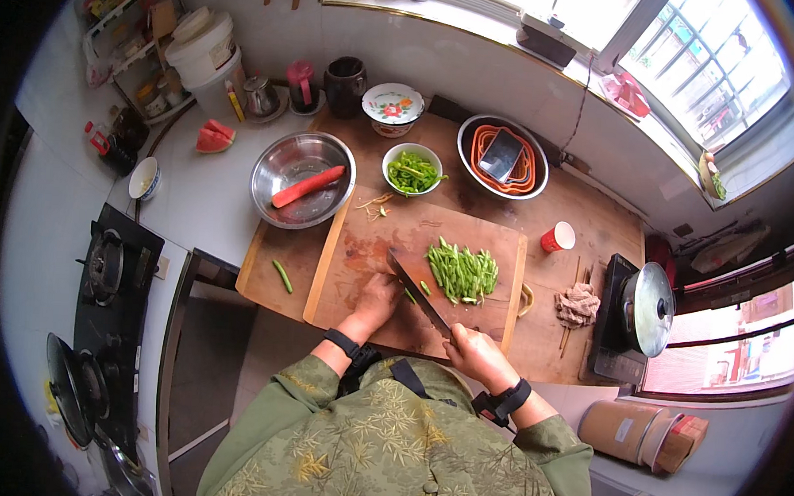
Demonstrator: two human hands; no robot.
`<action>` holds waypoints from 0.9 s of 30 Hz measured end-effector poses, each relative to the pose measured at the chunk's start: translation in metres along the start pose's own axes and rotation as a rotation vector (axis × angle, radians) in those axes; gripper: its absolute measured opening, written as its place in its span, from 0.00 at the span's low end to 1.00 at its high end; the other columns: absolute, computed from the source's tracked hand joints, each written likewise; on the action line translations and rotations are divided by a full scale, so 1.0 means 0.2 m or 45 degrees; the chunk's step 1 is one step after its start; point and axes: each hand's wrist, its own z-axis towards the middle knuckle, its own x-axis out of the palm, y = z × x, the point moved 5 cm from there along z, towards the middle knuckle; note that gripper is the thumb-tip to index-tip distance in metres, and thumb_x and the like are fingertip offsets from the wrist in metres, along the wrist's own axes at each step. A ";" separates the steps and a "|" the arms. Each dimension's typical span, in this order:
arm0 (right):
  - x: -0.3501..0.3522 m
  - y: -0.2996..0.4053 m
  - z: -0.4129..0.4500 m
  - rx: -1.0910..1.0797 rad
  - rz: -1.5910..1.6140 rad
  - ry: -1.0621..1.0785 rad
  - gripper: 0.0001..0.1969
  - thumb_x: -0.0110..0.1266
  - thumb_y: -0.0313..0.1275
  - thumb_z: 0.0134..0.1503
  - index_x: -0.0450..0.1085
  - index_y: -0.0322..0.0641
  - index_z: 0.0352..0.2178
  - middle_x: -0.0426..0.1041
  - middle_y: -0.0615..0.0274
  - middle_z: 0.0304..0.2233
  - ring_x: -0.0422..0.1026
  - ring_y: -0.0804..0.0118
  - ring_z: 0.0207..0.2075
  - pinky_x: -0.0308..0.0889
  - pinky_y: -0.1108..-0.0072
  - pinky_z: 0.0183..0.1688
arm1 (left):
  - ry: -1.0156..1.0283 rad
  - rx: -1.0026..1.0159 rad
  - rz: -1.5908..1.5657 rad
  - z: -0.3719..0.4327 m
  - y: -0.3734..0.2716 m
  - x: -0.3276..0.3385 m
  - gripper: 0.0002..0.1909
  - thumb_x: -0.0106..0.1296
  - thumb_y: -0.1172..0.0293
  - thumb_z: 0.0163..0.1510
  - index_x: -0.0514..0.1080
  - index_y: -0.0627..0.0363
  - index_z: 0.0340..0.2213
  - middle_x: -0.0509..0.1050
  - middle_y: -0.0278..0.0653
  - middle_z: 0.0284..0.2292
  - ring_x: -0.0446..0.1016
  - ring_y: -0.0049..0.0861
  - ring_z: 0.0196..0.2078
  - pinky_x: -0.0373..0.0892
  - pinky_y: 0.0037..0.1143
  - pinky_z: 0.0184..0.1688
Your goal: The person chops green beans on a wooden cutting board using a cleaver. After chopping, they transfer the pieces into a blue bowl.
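Note:
My right hand (pixel 475 354) is closed around the handle of a kitchen knife (pixel 421 295), whose dark blade slants across a wooden cutting board (pixel 361 306). Just left of the blade my left hand (pixel 377 299) rests on the board with curled fingers; a bit of green bean (pixel 409 295) shows beside its fingertips. What lies under those fingers is hidden. Right of the knife lies a pile of sliced green beans (pixel 462 271), with one loose cut piece (pixel 425 288) near it. Thin trimmings (pixel 374 207) lie at the board's upper left. A whole green bean (pixel 282 276) lies on the wood farther left.
A steel basin (pixel 266 202) holding a carrot (pixel 308 186) overlaps the board's upper left. Behind stand a bowl of cut green peppers (pixel 413 173) and a basin with orange baskets and a phone (pixel 501 154). At right are a red paper cup (pixel 557 237), a crumpled cloth (pixel 576 306) and a lidded pot (pixel 648 309).

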 end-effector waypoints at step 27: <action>0.03 -0.07 0.08 0.000 0.085 0.171 0.12 0.50 0.30 0.52 0.56 0.34 0.28 0.67 0.42 0.21 0.67 0.39 0.27 0.61 0.58 0.27 | 0.085 -0.035 -0.060 -0.05 0.04 0.01 0.08 0.50 0.76 0.43 0.73 0.59 0.29 0.72 0.43 0.30 0.70 0.40 0.35 0.69 0.32 0.37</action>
